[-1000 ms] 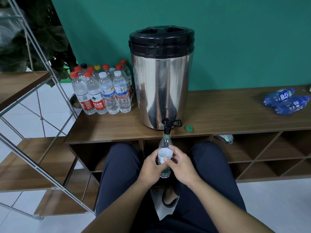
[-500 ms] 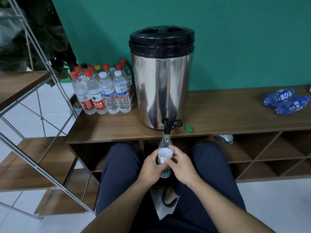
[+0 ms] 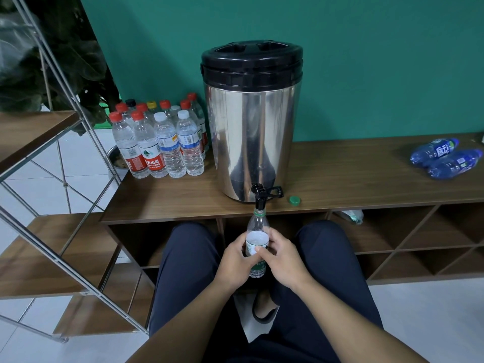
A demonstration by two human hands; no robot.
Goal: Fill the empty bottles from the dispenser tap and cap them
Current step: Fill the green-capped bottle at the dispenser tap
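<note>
A long wooden shelf unit (image 3: 340,179) runs across the middle of the frame against a green wall (image 3: 366,61), with open compartments below and a pale tiled floor. At the centre, a steel dispenser (image 3: 252,137) with a black lid is stood on the top, its black tap (image 3: 260,199) hanging over the front edge. A clear bottle (image 3: 257,241) is held upright directly under the tap, its open neck meeting the spout. It is gripped from both sides: the left hand (image 3: 234,263) and the right hand (image 3: 281,260) are curled closed around its label. A green cap (image 3: 295,200) is laid just right of the tap. Capped bottles (image 3: 159,145) are grouped at the left, two blue bottles (image 3: 445,159) laid at the far right. A metal-framed rack (image 3: 52,153) is seen at the left edge.
</note>
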